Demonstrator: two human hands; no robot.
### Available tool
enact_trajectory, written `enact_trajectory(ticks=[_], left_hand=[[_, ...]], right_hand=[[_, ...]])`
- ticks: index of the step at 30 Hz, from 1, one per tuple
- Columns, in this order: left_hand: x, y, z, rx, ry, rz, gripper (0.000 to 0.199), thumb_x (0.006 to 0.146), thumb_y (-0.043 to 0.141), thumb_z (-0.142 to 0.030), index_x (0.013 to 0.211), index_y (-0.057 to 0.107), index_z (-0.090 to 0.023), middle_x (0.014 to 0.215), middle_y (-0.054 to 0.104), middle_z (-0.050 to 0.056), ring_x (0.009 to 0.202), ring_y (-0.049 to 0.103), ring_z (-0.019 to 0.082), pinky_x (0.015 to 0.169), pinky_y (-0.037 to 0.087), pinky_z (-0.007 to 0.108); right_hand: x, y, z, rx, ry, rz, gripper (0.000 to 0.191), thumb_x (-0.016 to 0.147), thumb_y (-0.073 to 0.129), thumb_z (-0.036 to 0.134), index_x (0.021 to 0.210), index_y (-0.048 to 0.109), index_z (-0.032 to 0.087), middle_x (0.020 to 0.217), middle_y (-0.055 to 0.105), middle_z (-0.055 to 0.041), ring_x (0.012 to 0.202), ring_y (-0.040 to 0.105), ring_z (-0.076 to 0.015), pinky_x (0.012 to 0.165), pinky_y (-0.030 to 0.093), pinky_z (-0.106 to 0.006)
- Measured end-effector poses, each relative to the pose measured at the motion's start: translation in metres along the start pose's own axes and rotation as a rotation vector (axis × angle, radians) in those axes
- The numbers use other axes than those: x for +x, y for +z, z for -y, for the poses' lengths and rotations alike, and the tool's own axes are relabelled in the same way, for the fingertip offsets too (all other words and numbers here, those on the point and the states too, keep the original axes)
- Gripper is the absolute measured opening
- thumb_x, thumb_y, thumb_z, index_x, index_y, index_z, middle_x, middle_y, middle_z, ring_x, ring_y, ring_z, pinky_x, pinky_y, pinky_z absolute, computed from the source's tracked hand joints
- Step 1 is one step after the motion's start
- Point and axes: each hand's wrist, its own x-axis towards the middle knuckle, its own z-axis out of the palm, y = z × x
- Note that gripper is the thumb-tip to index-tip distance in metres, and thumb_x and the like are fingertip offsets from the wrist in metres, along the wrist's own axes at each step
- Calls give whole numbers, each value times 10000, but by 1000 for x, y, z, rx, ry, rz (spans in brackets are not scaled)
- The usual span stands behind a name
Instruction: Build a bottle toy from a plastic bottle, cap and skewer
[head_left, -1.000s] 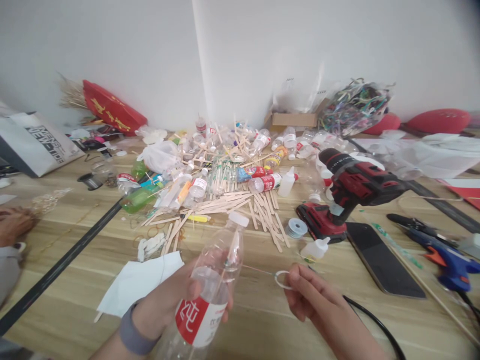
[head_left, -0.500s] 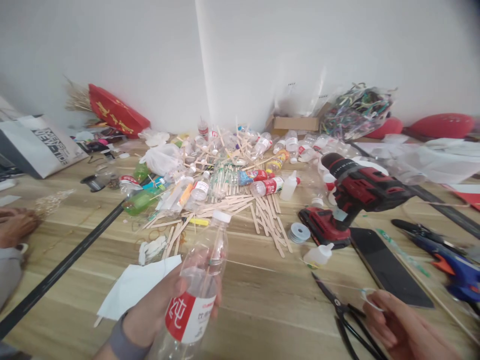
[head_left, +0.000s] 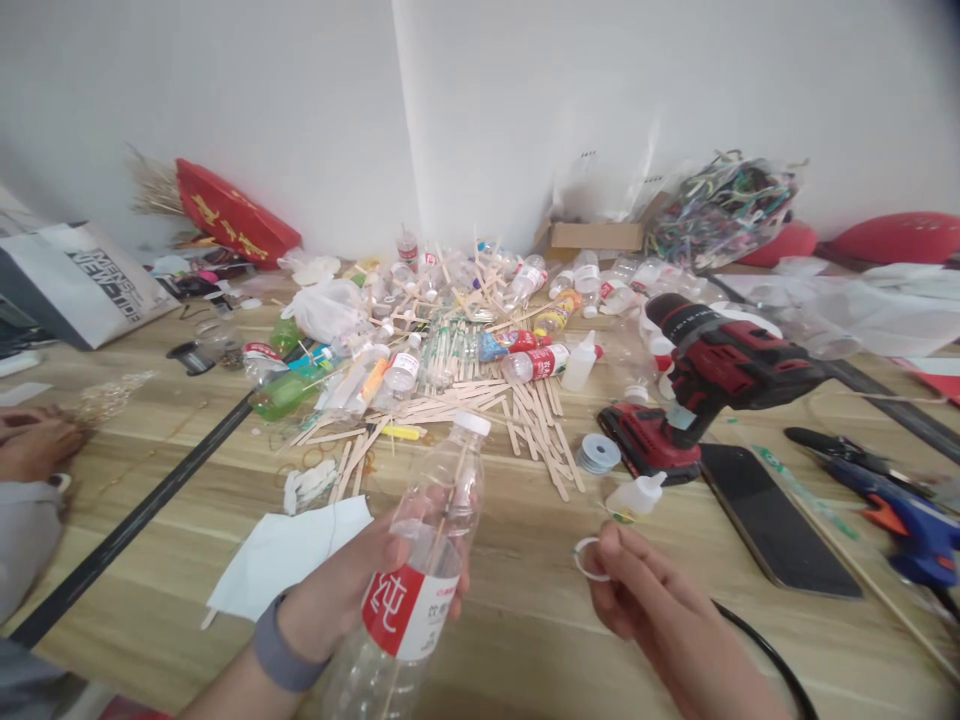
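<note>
Around the bottle (head_left: 420, 585), where its label (head_left: 384, 610) meets the shoulder, the left hand (head_left: 360, 575) is curled partly closed, thumb on the near side and fingertips showing past the far edge. That grip probably steadies the smooth plastic while leaving the cap (head_left: 472, 424) uncovered. The bottle leans, cap end farther off; its base runs out of view, so whether it rests on the bench (head_left: 525, 650) cannot be told. A thin stick (head_left: 451, 490) shows along it, apparently inside the clear wall.

Right of the bottle and apart from it, the right hand (head_left: 649, 595) pinches a white ring (head_left: 577, 560) between thumb and forefinger, its other fingers curled under. Holding only the edge seems to keep the loop's middle free.

Just beyond that hand, right of the bottle, a dropper (head_left: 634, 498) lies on its side; behind it a spool (head_left: 609, 452) lies flat, which likely stops it rolling. Farther right of the bottle, the drill (head_left: 742, 365) stands on its battery (head_left: 646, 446), apparently using it as a foot, with a phone (head_left: 780, 522) near it and a glue gun (head_left: 916, 530) past that. Beyond the cap spread loose sticks (head_left: 534, 425). Left of the bottle, paper (head_left: 281, 560) lies near the wristband (head_left: 283, 647); well apart on that side is a co-worker's hand (head_left: 34, 445).
</note>
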Motion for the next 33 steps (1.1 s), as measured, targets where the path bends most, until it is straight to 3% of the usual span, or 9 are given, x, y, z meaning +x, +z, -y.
enact_trajectory(ticks=[7, 17, 26, 33], left_hand=[[-2, 8, 1, 57, -2, -15, 726, 673, 747, -552, 1225, 515, -141, 868, 694, 91, 693, 663, 174, 602, 465, 239], [5, 1, 9, 2, -26, 117, 703, 605, 798, -552, 1144, 552, -173, 838, 710, 58, 669, 663, 151, 574, 482, 217], [-1, -2, 12, 32, -96, 47, 785, 491, 866, -516, 1147, 582, -192, 829, 705, 55, 671, 654, 162, 594, 496, 239], [4, 3, 8, 50, -95, 48, 757, 533, 841, -536, 1161, 576, -207, 838, 708, 61, 672, 655, 166, 610, 489, 249]], right_hand=[[8, 19, 2, 16, 17, 158, 456, 791, 611, 614, 661, 507, 190, 551, 491, 43, 479, 380, -82, 480, 253, -246], [2, 14, -1, -5, 57, 92, 481, 752, 637, 634, 631, 488, 194, 535, 480, 48, 475, 374, -85, 484, 244, -249], [-3, -10, -14, -108, 55, 120, 493, 788, 566, 669, 635, 520, 203, 540, 464, 35, 513, 362, -108, 506, 286, -260], [-5, 7, -5, -34, 48, 122, 469, 775, 618, 630, 631, 511, 197, 549, 500, 39, 504, 398, -98, 533, 300, -258]])
